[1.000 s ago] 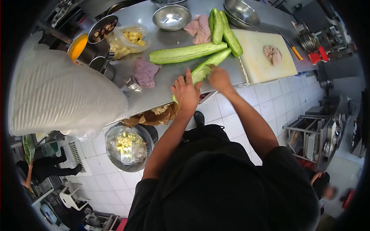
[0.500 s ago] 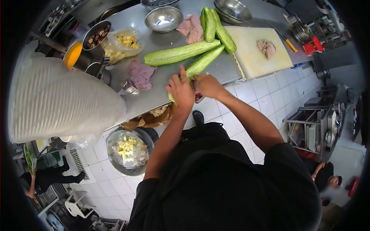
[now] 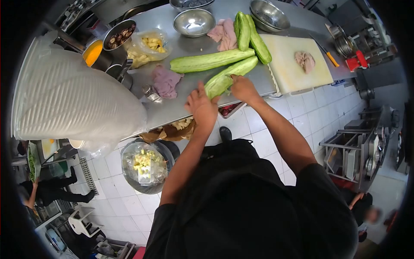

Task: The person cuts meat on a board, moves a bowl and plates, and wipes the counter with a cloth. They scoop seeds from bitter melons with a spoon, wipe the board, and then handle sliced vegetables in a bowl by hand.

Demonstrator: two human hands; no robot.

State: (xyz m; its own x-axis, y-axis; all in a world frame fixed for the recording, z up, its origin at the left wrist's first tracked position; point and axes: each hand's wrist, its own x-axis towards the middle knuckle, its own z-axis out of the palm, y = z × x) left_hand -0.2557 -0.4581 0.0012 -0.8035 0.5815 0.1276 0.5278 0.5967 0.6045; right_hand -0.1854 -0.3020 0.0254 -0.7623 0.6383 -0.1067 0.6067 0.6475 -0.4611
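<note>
A long, pale-green peeled squash (image 3: pixel 230 75) lies slanted near the front edge of the steel counter. My left hand (image 3: pixel 202 107) is around its near end, index finger stretched along the left side and thumb on the right. Closed in a fist, my right hand (image 3: pixel 244 89) is against the squash's right side; whatever it grips is hidden. Just behind lies another peeled squash (image 3: pixel 211 60), its far end touching the first. Two more squashes, a shorter one (image 3: pixel 243 32) and a longer one (image 3: pixel 260 45), lie side by side further back.
A white cutting board (image 3: pixel 284 64) with a crumpled cloth (image 3: pixel 305 61) is at right, beside an orange-handled knife (image 3: pixel 331 58). Metal bowls (image 3: pixel 194 23) stand behind. Left are a pink cloth (image 3: pixel 166 82), a shaker (image 3: pixel 151 93), pots and stacked lids (image 3: pixel 77 95). A bin (image 3: pixel 144 172) stands below.
My right hand has moved up along the squash, away from my left hand. My left hand has shifted toward the squash's near end, uncovering more of it. The whole view has shifted slightly.
</note>
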